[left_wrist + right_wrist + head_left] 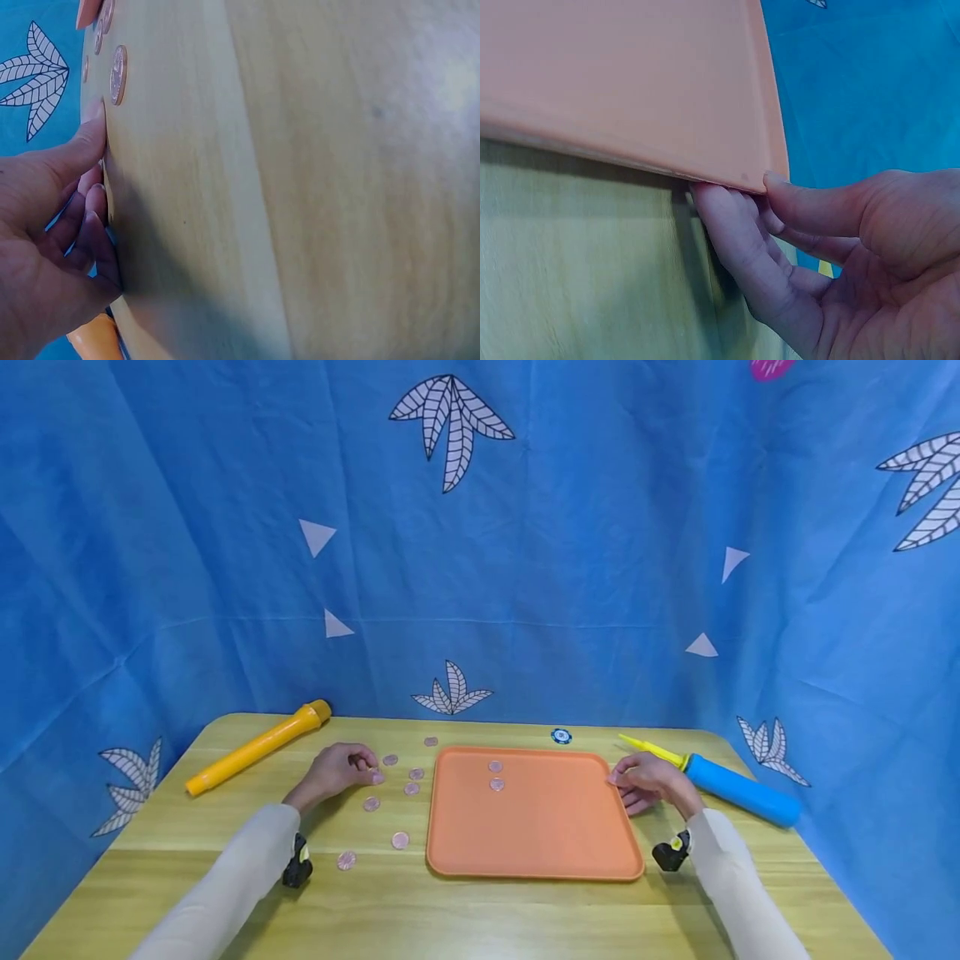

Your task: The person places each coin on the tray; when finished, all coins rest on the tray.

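Observation:
My left hand (341, 772) is low over the wood table, left of several pinkish coins (390, 760). Its thumb points toward the coins, with the thumb tip close to the tabletop, while the other fingers curl loosely behind it. In the left wrist view, one coin (118, 75) lies just beyond that thumb. An orange rectangular tray (540, 835) lies flat, and two coins (497, 784) sit in its upper part. My right hand (810, 255) pinches the tray's right edge, thumb at the rim and fingertips against the underside.
An orange microphone-shaped tube (258, 749) lies at the back left. Behind the right hand is a blue pump (742, 789) with a yellow nozzle. A blue-and-white chip (561, 737) lies behind the tray. A blue patterned curtain (570, 568) borders the table.

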`<act>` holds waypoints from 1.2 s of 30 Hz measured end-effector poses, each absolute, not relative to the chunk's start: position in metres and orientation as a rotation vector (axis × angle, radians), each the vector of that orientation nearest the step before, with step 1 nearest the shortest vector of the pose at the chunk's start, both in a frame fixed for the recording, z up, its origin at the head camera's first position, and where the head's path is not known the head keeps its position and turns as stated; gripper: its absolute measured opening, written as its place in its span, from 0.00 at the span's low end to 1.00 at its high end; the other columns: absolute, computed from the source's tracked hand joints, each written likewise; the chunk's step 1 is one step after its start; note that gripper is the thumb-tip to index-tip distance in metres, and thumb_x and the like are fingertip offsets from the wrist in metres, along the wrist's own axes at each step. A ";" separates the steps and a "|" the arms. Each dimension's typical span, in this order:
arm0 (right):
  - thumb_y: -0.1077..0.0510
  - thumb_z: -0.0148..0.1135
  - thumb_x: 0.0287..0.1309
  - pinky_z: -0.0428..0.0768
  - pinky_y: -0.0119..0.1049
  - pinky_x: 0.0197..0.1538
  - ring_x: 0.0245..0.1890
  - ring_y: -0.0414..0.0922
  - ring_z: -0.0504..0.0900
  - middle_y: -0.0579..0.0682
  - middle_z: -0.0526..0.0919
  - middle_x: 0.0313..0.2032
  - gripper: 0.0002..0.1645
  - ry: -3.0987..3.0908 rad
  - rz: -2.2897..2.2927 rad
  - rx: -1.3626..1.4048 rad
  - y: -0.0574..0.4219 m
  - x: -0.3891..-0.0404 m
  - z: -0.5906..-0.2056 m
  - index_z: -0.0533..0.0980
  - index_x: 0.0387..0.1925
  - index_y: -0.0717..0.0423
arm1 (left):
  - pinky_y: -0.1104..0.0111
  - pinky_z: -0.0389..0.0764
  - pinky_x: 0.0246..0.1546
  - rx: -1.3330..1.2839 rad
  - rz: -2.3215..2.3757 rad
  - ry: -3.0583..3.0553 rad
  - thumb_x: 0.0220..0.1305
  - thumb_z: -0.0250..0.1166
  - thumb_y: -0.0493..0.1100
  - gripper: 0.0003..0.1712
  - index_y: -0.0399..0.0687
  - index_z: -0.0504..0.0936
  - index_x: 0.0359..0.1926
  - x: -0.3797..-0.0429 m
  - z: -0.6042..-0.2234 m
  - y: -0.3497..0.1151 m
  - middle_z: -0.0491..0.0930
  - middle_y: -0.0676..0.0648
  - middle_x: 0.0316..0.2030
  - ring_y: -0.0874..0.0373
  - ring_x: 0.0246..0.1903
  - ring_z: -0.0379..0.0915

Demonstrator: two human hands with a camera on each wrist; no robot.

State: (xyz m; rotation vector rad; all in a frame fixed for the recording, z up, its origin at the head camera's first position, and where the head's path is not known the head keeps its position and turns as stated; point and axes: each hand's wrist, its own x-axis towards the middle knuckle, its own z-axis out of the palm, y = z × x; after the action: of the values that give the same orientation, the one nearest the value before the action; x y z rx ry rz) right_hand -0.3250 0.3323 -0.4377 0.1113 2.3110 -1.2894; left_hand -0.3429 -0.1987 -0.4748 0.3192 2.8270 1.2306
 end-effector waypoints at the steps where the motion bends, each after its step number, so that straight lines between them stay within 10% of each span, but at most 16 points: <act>1: 0.61 0.57 0.76 0.90 0.43 0.36 0.24 0.43 0.86 0.51 0.84 0.28 0.08 2.304 -1.294 0.117 0.333 -0.325 -0.438 0.75 0.45 0.66 | 0.65 0.70 0.38 0.316 1.225 2.829 0.62 0.78 0.42 0.11 0.42 0.85 0.38 -0.343 -0.475 -0.198 0.78 0.49 0.29 0.55 0.32 0.69; 36: 0.62 0.57 0.77 0.89 0.43 0.33 0.24 0.44 0.84 0.51 0.81 0.26 0.07 2.383 -1.274 0.154 0.327 -0.320 -0.439 0.70 0.48 0.63 | 0.68 0.80 0.35 0.280 1.277 2.875 0.63 0.75 0.34 0.06 0.38 0.84 0.34 -0.330 -0.467 -0.190 0.83 0.45 0.28 0.57 0.29 0.76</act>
State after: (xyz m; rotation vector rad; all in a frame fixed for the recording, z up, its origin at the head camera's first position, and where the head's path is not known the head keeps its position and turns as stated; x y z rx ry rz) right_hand -0.3199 0.3273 -0.4389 0.1539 2.3830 -1.2742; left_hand -0.3296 -0.1898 -0.4670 0.2805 2.8750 1.2768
